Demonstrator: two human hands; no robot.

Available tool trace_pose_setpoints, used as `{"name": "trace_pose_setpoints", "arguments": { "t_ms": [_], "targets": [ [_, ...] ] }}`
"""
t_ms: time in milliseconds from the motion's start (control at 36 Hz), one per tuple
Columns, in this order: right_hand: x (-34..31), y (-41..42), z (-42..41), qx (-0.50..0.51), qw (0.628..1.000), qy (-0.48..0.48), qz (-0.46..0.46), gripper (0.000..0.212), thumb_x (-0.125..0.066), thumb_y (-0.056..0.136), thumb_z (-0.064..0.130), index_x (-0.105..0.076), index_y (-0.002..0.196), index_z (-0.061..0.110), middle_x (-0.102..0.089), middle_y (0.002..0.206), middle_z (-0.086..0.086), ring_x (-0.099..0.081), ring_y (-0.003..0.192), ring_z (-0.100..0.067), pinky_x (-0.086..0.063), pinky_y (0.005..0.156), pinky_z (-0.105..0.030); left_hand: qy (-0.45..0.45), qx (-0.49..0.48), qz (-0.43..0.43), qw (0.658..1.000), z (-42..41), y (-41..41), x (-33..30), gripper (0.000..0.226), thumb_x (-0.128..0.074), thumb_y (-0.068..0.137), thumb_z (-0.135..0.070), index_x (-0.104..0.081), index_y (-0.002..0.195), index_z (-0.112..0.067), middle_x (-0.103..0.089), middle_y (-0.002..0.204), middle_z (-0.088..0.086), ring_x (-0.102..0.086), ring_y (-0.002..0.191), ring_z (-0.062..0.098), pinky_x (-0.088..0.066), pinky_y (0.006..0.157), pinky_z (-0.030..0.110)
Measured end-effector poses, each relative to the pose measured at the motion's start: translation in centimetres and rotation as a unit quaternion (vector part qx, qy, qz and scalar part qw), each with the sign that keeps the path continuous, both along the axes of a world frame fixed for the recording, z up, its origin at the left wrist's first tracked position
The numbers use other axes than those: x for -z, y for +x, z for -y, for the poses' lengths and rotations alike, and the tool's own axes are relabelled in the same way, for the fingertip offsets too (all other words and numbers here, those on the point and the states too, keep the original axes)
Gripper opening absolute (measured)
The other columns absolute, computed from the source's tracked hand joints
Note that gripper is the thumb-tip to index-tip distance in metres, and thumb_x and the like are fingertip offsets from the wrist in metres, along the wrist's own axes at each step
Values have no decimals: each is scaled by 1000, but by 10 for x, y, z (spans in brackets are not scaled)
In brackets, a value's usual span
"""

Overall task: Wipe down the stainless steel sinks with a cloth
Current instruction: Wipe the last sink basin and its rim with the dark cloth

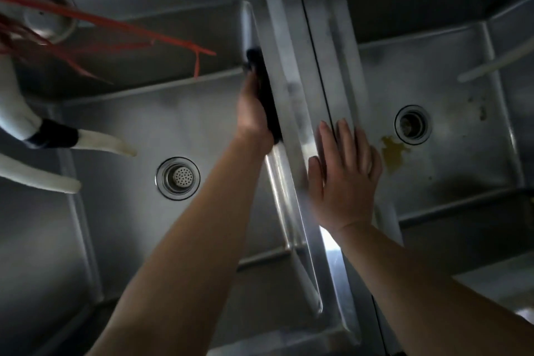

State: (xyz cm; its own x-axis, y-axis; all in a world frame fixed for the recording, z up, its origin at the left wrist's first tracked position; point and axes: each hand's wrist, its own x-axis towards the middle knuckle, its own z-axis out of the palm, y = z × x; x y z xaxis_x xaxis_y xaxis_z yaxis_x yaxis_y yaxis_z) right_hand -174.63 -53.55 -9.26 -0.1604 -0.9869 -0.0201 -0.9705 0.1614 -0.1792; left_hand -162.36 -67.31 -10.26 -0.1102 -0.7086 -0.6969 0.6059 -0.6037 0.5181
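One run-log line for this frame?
left hand: presses cloth on left sink wall | right hand: flat on divider | right sink: yellow stain

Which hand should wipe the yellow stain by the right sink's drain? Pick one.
Right. The right hand lies flat on the divider beside the yellow stain, though the left hand holds the cloth.

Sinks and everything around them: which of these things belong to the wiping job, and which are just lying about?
Part of the job:
dark cloth, held by the left hand
left sink
right sink
right hand, resting flat on the divider rim

Just lying about:
white hoses
red strings
yellow stain
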Motion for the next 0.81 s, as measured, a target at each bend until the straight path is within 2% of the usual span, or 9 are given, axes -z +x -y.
{"name": "trace_pose_setpoints", "arguments": {
  "t_ms": [83, 111, 167, 222, 306, 444, 694, 750, 806],
  "targets": [
    [-1, 1, 0, 3, 1000, 8, -1, 55, -35, 100, 42, -34, 153, 27, -33, 160, -5, -27, 147, -33, -23, 116, -56, -5, 4, 43, 999, 34, 1, 7, 53, -33, 104, -49, -64, 100, -6, -61, 85, 17, -60, 70, 29, -51, 64, 34],
    [-2, 1, -1, 4, 1000, 10, 1, 55, -35, 100, 42, -35, 153, 27, -33, 160, -5, -26, 147, -33, -23, 116, -55, -6, 9, 61, 998, 38, 0, 17, 54, -32, 106, -47, -63, 115, -3, -66, 102, 23, -64, 83, 33, -54, 74, 37],
    [-3, 1, 0, 4, 1000, 12, 4, 55, -35, 100, 41, -35, 153, 27, -33, 160, -6, -25, 148, -33, -23, 116, -56, -33, 31, 65, 997, 40, -1, 36, 58, -30, 107, -45, -43, 148, -5, -48, 145, 27, -56, 124, 41, -47, 106, 47],
    [-3, 1, 1, 1, 1000, 15, 3, 55, -35, 100, 41, -34, 153, 26, -33, 160, -6, -25, 148, -33, -23, 116, -56, -49, 61, 64, 995, 40, -2, 50, 61, -29, 106, -47, -32, 155, -11, -33, 157, 24, -38, 141, 42, -33, 116, 55],
    [-2, 1, 0, -1, 1000, 5, 0, 55, -36, 100, 41, -37, 152, 24, -35, 160, -7, -28, 147, -36, -25, 115, -57, -8, 82, 110, 990, 40, -1, 77, 62, -29, 105, -52, -33, 155, -16, -35, 158, 18, -37, 143, 38, -32, 118, 54],
    [2, 0, -1, -6, 1000, -2, -3, 56, -34, 101, 42, -33, 154, 25, -32, 161, -7, -25, 148, -35, -21, 117, -56, 84, 96, 135, 983, 10, -5, 118, 60, -34, 105, -52, -43, 149, -13, -51, 147, 15, -50, 134, 33, -37, 115, 49],
    [5, 0, -2, -10, 1000, -30, -1, 55, -39, 101, 41, -34, 154, 24, -33, 160, -7, -25, 148, -35, -21, 116, -55, 51, 99, 119, 987, -101, -13, 112, 48, -24, 109, -18, -22, 156, -9, -37, 155, 22, -42, 139, 36, -34, 116, 45],
    [4, 0, -2, -9, 1000, -30, -1, 55, -40, 101, 41, -36, 153, 24, -34, 160, -7, -25, 148, -35, -21, 116, -55, 71, 106, 110, 986, -135, -20, 117, 48, -22, 108, -10, -18, 156, -4, -31, 158, 23, -39, 141, 32, -30, 118, 40],
    [3, 0, -2, -8, 1000, -26, -1, 55, -41, 101, 41, -36, 153, 24, -34, 160, -7, -26, 147, -35, -22, 116, -56, 130, 120, 99, 979, -167, -26, 122, 49, -22, 108, -10, -19, 155, 2, -25, 159, 28, -31, 146, 39, -23, 121, 48]
  ]
}}
